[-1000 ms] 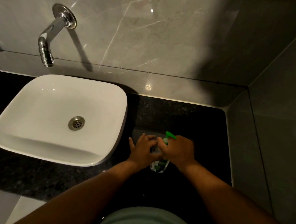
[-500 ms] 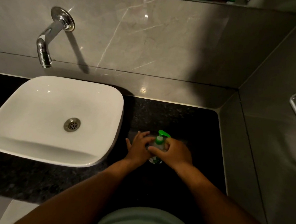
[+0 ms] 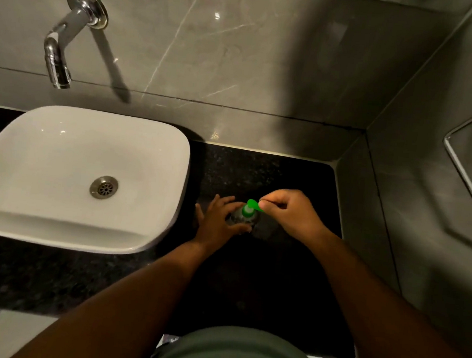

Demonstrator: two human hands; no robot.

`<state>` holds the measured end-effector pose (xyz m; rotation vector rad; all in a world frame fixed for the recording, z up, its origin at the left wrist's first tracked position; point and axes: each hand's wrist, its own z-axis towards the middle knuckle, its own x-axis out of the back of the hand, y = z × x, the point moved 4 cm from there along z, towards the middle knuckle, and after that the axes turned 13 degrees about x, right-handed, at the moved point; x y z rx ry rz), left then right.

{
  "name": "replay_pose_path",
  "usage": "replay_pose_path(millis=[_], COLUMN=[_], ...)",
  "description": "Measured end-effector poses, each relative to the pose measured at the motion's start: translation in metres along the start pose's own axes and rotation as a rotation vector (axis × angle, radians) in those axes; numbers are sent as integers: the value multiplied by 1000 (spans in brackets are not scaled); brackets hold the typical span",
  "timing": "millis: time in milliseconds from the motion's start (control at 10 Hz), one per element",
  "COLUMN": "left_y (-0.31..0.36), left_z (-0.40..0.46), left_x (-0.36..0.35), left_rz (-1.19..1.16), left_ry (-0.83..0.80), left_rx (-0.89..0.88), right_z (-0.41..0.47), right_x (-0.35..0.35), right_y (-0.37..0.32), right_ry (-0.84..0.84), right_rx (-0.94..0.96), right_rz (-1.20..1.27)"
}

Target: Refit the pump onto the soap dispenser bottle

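Head camera: on the black counter [image 3: 286,178] at the basin's [image 3: 79,175] three o'clock, the left hand [image 3: 219,220] is gripping the bottle [image 3: 238,219] while the right hand [image 3: 289,213], off the collar now, is pinching the green pump [image 3: 250,209] spout, suggesting final tightening.

The right hand [image 3: 289,213] has come off the bottle [image 3: 241,219] and now pinches the green pump [image 3: 250,207] spout; the bottle now stands upright
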<state>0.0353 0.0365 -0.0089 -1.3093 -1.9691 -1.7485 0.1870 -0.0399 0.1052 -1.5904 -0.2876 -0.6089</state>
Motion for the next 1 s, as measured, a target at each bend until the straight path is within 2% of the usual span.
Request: replay_pose_path(millis=[400, 900, 1000], left_y=[4, 9, 7], left_z=[1, -5, -6], left_x=[4, 6, 7], left_rz=[116, 188, 309], left_ry=[-70, -77, -114], left_rx=[-12, -29, -54], right_z=[-4, -13, -29], right_x=[-23, -28, -19], right_y=[4, 8, 21], right_ry=[38, 122, 200], right_rx=[-215, -313, -393], right_rz=[70, 245, 253])
